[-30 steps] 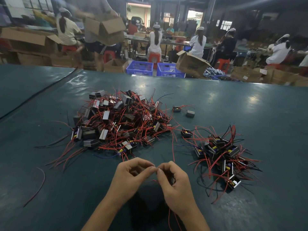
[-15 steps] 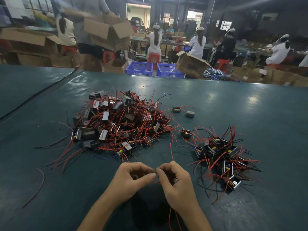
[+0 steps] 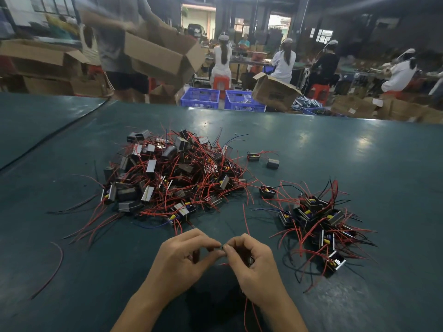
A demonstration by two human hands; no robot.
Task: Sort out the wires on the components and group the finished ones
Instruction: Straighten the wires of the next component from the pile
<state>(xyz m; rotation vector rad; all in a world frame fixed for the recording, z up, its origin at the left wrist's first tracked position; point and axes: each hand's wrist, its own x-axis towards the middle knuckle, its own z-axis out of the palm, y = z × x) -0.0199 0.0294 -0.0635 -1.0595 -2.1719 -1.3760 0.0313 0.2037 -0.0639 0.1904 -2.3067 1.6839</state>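
Red leads point(image 3: 245, 312): pinched by left hand point(image 3: 184, 259) and right hand point(image 3: 251, 267).
Finished group point(image 3: 318, 224): right of grip; right hand nearer.

Dim workshop: teal table point(image 3: 335, 152) gleaming under overhead light; cardboard boxes point(image 3: 275, 92), blue crates point(image 3: 200, 98) and red stools point(image 3: 220, 82) standing behind; windows point(image 3: 51, 4) admitting daylight.
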